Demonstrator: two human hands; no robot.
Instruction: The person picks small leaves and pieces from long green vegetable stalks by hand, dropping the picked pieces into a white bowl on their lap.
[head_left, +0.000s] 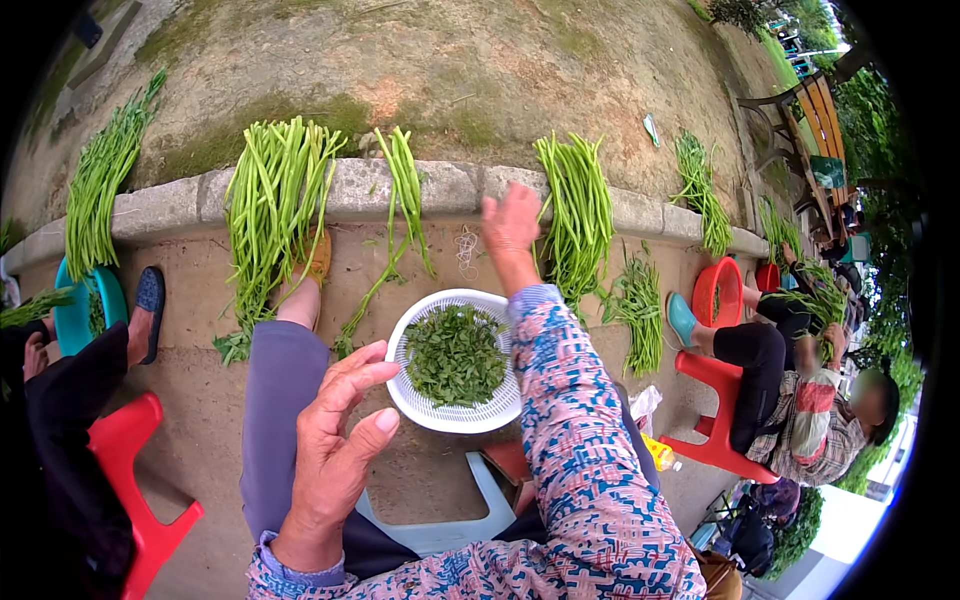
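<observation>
My left hand (337, 450) is raised over my lap, fingers apart and empty. It is near the left rim of a white plastic colander (454, 424), which holds loose green leaves (457, 356). Stretched forward past the colander, my right hand (514, 225) is at the stone kerb, its fingers extended. Right beside it lies a bundle of green vegetable stems (577, 217), draped over the kerb; I see nothing in that hand. A thin bunch of stems (405, 195) lies left of it, and a thick bundle (277, 195) further left covers part of my foot.
The stone kerb (442, 187) crosses ahead, with white string (466, 251) below it. More stems (641, 315) lie at right, near a yellow-labelled bottle (660, 454). People sit on both sides on red stools (142, 480), with a teal basin (71, 322) and a red basin (720, 292).
</observation>
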